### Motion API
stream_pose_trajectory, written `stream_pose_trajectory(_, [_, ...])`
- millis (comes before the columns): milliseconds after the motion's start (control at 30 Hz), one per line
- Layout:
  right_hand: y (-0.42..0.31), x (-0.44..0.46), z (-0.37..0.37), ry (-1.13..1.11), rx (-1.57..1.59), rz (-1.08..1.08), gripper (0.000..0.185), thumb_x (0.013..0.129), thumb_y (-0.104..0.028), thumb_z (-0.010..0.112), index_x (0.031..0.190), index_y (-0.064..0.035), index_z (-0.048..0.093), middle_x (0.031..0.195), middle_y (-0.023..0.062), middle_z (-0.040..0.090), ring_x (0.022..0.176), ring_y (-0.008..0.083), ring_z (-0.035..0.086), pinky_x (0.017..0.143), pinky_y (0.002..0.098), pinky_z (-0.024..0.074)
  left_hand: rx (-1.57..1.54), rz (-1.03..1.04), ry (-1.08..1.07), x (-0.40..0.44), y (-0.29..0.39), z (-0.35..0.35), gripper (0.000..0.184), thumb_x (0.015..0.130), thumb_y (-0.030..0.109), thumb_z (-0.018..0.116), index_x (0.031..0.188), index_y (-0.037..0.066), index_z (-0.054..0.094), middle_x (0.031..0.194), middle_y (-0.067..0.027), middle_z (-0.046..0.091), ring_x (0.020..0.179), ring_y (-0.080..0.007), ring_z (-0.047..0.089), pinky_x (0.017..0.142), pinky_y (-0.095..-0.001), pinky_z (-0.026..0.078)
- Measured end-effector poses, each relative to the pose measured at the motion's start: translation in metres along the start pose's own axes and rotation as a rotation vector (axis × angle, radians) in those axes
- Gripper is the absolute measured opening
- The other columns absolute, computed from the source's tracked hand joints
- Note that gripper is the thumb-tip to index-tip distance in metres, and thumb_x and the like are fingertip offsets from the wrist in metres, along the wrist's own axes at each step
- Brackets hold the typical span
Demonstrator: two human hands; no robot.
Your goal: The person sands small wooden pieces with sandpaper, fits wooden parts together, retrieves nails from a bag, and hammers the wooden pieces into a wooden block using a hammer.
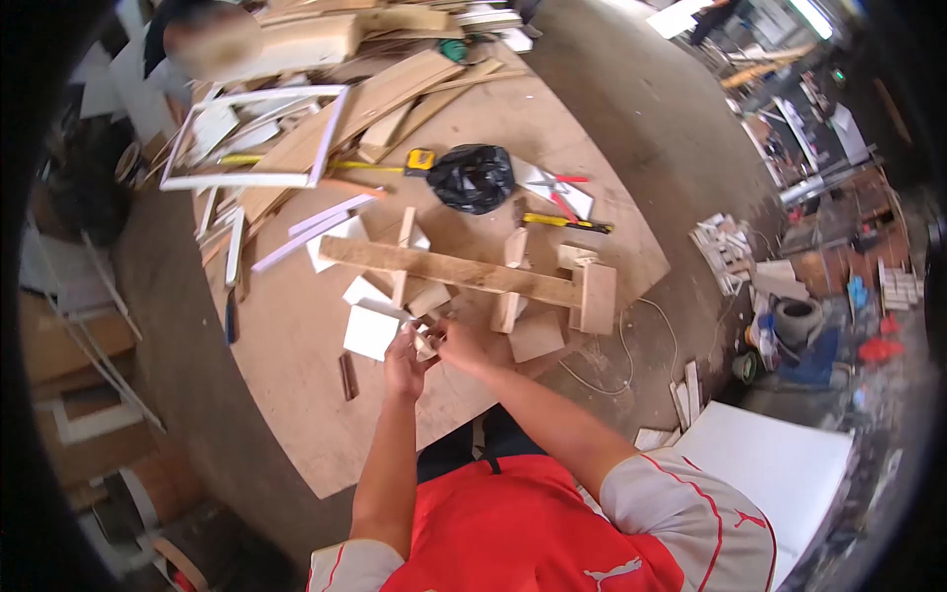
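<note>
My left hand point(403, 367) and my right hand point(459, 345) meet near the table's front edge, fingers closed round a small pale wood piece point(424, 341). Its exact shape is partly hidden by my fingers. Just left of it lies a white square board point(371, 333). Beyond my hands a long rough wood plank point(454, 268) lies across a thin upright-lying strip point(403, 252) and other short pieces. A wood block point(598, 298) sits at the plank's right end, with a flat square piece point(537, 336) below it.
On the plywood table point(296, 414) are a black plastic bag point(473, 180), a yellow tape measure point(419, 161), red-handled pliers point(562, 202), a yellow-black cutter knife point(570, 223) and a white frame point(252, 182). Stacked boards point(345, 128) fill the far left. A cable point(628, 360) hangs at right.
</note>
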State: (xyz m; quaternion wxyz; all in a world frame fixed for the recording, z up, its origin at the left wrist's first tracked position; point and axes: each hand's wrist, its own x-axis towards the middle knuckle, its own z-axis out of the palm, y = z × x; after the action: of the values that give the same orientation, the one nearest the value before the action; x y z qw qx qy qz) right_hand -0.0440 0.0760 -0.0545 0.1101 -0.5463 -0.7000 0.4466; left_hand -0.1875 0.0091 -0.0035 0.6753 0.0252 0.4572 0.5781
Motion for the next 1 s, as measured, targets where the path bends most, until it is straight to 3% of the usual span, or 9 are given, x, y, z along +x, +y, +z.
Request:
stream_pose_trajectory(100, [0.001, -0.017, -0.007, -0.048, 0.025, -0.041, 0.028, 0.091, -0.019, 0.069, 0.113, -0.0045, 0.077, 0.098, 0.0189, 0.079, 0.092, 0.0366, 0.076, 0.084, 0.0448, 0.0579, -0.078, -0.011, -0.078, -0.004, 0.003, 0.008, 0.046, 0.103, 0.044, 0.063, 0.139, 0.015, 0.058, 0.127, -0.0048, 0.061, 0.113, -0.0217, 0.062, 0.091, -0.0558, 0.052])
stream_pose_trajectory(267, [0.016, -0.040, -0.018, -0.228, 0.232, 0.037, 0.031, 0.085, -0.024, 0.070, 0.102, 0.0006, 0.080, 0.098, 0.0261, 0.077, 0.093, 0.0413, 0.075, 0.086, 0.0475, 0.0574, 0.000, -0.074, -0.194, -0.005, -0.019, 0.009, 0.052, 0.101, 0.047, 0.067, 0.143, 0.017, 0.058, 0.129, 0.0040, 0.061, 0.119, -0.0196, 0.061, 0.094, -0.0570, 0.052])
stream_pose_trajectory(367, [0.031, -0.058, -0.023, -0.202, 0.387, 0.018, 0.029, 0.085, -0.021, 0.070, 0.098, 0.0031, 0.079, 0.093, 0.0262, 0.076, 0.089, 0.0404, 0.075, 0.084, 0.0456, 0.0575, 0.036, -0.148, -0.257, 0.002, -0.042, 0.003, 0.056, 0.101, 0.048, 0.068, 0.146, 0.018, 0.057, 0.128, 0.0028, 0.063, 0.120, -0.0195, 0.061, 0.095, -0.0570, 0.052])
stream_pose_trajectory(533, [0.032, -0.106, -0.046, -0.048, 0.153, -0.102, 0.024, 0.085, -0.024, 0.075, 0.093, -0.0016, 0.078, 0.089, 0.0215, 0.076, 0.086, 0.0405, 0.074, 0.079, 0.0471, 0.0571, 0.034, -0.135, -0.222, -0.040, -0.050, 0.040, 0.048, 0.104, 0.051, 0.062, 0.139, 0.018, 0.061, 0.121, -0.0039, 0.067, 0.116, -0.0227, 0.063, 0.089, -0.0497, 0.052])
stream_pose_trajectory(633, [0.020, -0.148, -0.062, 0.063, 0.050, -0.106, 0.022, 0.086, -0.026, 0.077, 0.090, -0.0043, 0.076, 0.090, 0.0188, 0.076, 0.087, 0.0405, 0.074, 0.078, 0.0496, 0.0564, -0.024, -0.246, -0.416, -0.034, -0.074, 0.019, 0.047, 0.105, 0.051, 0.060, 0.138, 0.018, 0.061, 0.127, -0.0048, 0.065, 0.123, -0.0248, 0.059, 0.094, -0.0546, 0.051])
stream_pose_trajectory(767, [0.045, -0.190, -0.063, 0.258, -0.091, -0.162, 0.022, 0.090, -0.025, 0.073, 0.087, -0.0033, 0.073, 0.094, 0.0206, 0.074, 0.089, 0.0418, 0.073, 0.077, 0.0537, 0.0553, 0.089, -0.207, -0.306, -0.056, -0.104, 0.023, 0.053, 0.106, 0.052, 0.058, 0.144, 0.015, 0.059, 0.137, -0.0057, 0.060, 0.133, -0.0261, 0.049, 0.100, -0.0626, 0.047])
stream_pose_trajectory(833, [0.067, -0.207, -0.064, 0.254, -0.189, 0.015, 0.027, 0.096, -0.031, 0.066, 0.094, -0.0051, 0.073, 0.102, 0.0213, 0.075, 0.096, 0.0430, 0.072, 0.082, 0.0558, 0.0557, 0.284, -0.137, -0.201, -0.075, -0.101, 0.034, 0.053, 0.106, 0.051, 0.058, 0.145, 0.014, 0.059, 0.142, -0.0054, 0.057, 0.137, -0.0260, 0.044, 0.102, -0.0662, 0.045])
stream_pose_trajectory(933, [0.084, -0.238, -0.076, 0.247, -0.263, 0.270, 0.040, 0.103, -0.042, 0.056, 0.102, -0.0056, 0.073, 0.104, 0.0238, 0.075, 0.100, 0.0471, 0.071, 0.087, 0.0585, 0.0554, 0.501, -0.079, -0.135, -0.077, -0.113, 0.028, 0.051, 0.106, 0.048, 0.059, 0.140, 0.010, 0.066, 0.133, -0.0046, 0.063, 0.120, -0.0219, 0.057, 0.100, -0.0501, 0.048])
stream_pose_trajectory(1000, [0.116, -0.246, -0.067, 0.317, -0.249, 0.279, 0.035, 0.101, -0.037, 0.064, 0.099, -0.0025, 0.070, 0.097, 0.0255, 0.074, 0.096, 0.0492, 0.071, 0.083, 0.0595, 0.0557, 0.499, -0.039, -0.063, -0.099, -0.111, 0.033, 0.045, 0.106, 0.042, 0.061, 0.132, 0.007, 0.071, 0.114, -0.0021, 0.069, 0.098, -0.0149, 0.064, 0.087, -0.0329, 0.050])
